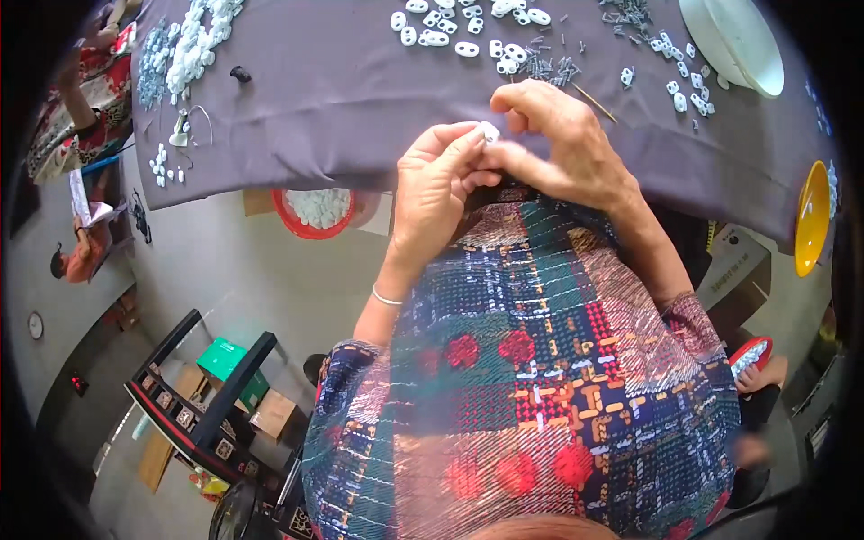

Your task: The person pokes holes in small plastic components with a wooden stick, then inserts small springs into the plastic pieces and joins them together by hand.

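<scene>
My left hand (pixel 432 184) is closed, thumb and fingertips pinching a small white plastic piece (pixel 489 132) just over the near edge of the cloth-covered table. Most of the piece is hidden by the fingers. Close on its right is my right hand (pixel 571 144), its thumb reaching across to the left fingertips. The right forefinger is bent and held apart from the thumb, and nothing shows in the gap between them. Beyond the hands lie several loose white oval pieces with two holes (pixel 467 49), beside a heap of small grey metal pins (pixel 551 69).
A thin wooden stick (pixel 596 104) lies right of the pins. A pale green basin (pixel 738 40) stands far right, a yellow bowl (pixel 812 219) at the right edge. More white pieces (pixel 202 36) are heaped far left. A red-rimmed tub (pixel 315 231) of white pieces stands below the table edge.
</scene>
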The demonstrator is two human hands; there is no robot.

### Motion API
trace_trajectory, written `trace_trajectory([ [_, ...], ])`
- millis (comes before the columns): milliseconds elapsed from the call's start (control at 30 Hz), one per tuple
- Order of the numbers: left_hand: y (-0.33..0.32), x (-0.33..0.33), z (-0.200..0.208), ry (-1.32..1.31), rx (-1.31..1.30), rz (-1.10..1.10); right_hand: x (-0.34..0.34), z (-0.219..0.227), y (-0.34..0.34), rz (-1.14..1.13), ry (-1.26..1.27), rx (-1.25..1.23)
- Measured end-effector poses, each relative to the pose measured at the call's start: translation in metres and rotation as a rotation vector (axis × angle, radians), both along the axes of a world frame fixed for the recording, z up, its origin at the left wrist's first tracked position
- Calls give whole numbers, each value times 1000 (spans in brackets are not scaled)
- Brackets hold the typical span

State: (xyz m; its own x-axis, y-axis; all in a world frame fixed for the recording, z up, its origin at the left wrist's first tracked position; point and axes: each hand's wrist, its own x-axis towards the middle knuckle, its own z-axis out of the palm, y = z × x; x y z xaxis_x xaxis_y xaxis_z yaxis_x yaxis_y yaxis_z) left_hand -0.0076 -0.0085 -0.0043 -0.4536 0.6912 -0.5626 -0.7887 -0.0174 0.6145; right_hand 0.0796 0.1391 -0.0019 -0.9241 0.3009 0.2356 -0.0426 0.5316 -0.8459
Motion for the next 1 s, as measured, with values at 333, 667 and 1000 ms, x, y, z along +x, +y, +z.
trace_trajectory([
  [333,0,3,-4,-64,9,28,10,-12,-14,-69,4,207],
  [667,-3,3,-2,14,-27,-2,10,-12,-13,-16,-32,38],
  [1000,3,-1,0,-269,80,19,10,-11,-2,56,-52,-494],
])
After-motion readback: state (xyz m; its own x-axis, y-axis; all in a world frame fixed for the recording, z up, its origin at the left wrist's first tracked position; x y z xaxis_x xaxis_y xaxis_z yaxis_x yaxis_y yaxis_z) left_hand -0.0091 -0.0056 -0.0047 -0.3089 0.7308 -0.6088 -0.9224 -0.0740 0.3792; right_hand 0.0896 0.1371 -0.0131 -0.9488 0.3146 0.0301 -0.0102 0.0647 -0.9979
